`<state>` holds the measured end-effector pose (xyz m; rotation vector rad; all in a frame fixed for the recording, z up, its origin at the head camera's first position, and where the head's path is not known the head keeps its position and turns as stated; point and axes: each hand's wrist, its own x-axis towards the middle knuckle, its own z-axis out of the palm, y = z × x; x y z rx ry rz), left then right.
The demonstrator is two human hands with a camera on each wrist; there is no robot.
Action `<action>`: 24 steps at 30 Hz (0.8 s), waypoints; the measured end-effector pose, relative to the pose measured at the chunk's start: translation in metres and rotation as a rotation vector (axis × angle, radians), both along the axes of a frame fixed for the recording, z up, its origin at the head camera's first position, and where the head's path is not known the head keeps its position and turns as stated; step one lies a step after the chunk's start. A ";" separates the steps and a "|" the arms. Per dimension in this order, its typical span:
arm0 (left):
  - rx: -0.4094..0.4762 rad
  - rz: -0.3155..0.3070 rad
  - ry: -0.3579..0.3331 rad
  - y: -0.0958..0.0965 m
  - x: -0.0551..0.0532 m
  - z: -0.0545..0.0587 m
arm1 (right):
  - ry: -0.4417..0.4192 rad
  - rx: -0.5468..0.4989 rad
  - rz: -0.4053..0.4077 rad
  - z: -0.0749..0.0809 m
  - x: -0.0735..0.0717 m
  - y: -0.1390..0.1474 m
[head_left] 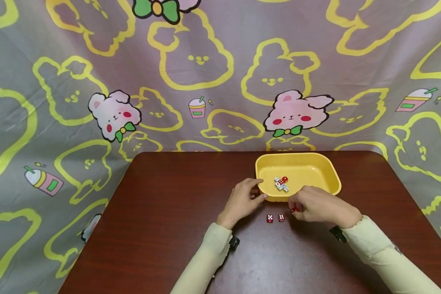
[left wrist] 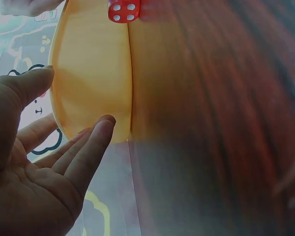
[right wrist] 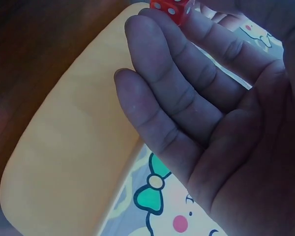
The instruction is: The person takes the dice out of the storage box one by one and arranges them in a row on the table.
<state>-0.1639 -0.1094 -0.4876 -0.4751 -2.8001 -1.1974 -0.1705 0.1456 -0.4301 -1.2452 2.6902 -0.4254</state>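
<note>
A yellow tray [head_left: 317, 179] stands on the table, with several small red and white dice [head_left: 281, 183] lying together inside. My left hand [head_left: 240, 202] is at the tray's left front corner, its thumb and fingertips touching the rim and side with the fingers loosely extended. In front of the tray, my right hand [head_left: 317, 206] pinches a red die [right wrist: 171, 9] between its fingertips, close over the table. Two more red dice, a left one [head_left: 270, 218] and a right one [head_left: 281, 218], sit side by side on the table between the hands.
The dark brown wooden table [head_left: 161, 212] spreads to the left and front. Behind and around it hangs a grey cloth [head_left: 220, 73] with cartoon animal prints. The tray is near the table's far edge.
</note>
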 end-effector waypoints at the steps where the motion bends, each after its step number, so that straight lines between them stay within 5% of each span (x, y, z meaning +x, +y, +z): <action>1: 0.000 0.001 0.000 0.000 0.000 0.000 | 0.000 -0.001 0.000 -0.001 0.000 0.000; 24: 0.006 0.000 -0.006 0.001 0.000 0.000 | 0.058 0.024 -0.002 -0.015 0.005 -0.004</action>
